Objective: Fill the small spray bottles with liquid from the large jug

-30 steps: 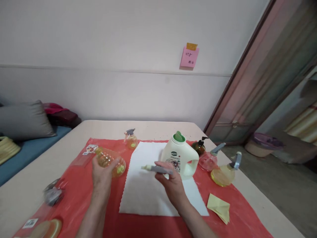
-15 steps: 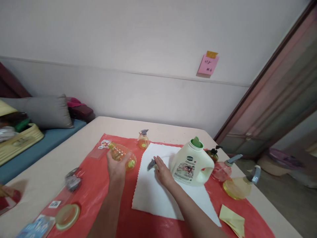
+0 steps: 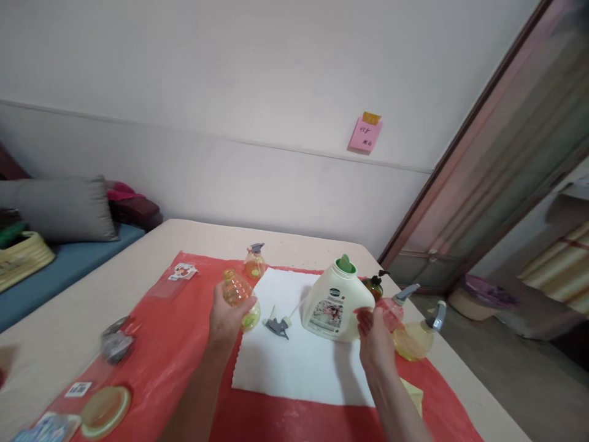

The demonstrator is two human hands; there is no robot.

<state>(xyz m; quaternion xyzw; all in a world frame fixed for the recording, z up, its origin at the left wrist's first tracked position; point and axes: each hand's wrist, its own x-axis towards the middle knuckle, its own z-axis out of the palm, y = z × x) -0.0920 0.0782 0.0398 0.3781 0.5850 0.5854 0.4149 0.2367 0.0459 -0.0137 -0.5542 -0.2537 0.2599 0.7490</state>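
Over my feed, the left hand [image 3: 224, 316] pinched an amber bottle [image 3: 236, 290]. I couldn't tell whether the right hand [image 3: 375, 341] gripped the jug [image 3: 338, 294].

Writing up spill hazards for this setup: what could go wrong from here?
1. The orange bottle leans in the left hand with no spray head on its neck; any liquid inside might slop out.
2. The jug stands uncapped, with the right hand at its handle side; a knock could tip it.
3. The loose spray head lies on the white sheet between them and could get bumped.
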